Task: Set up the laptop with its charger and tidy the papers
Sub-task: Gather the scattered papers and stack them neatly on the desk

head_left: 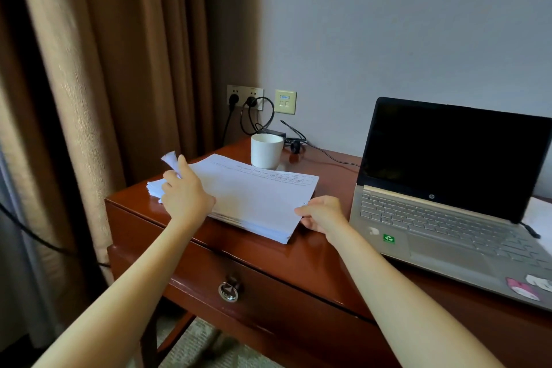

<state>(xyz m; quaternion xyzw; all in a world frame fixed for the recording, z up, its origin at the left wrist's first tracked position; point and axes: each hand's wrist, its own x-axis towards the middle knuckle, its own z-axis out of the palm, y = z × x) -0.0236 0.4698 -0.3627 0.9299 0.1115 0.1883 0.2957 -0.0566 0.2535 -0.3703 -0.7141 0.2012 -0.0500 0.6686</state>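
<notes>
Desk (pixel 313 266): papers (pixel 254 197), opposite corners in left hand (pixel 185 191), right hand (pixel 324 215) grip

You can read one brand mark: the hp logo (pixel 431 196) on the laptop (pixel 433 219), below its screen and well to the right of the fingers (pixel 301 211) of your right hand (pixel 324 215). The green sticker (pixel 388 238) on the palm rest, nearer those fingers, bears a white symbol without legible text. Just beyond your fingertips, the printed table (pixel 280 177) on the papers (pixel 254 200) is too small to read. So is the blue label on the wall panel (pixel 285 101).
</notes>
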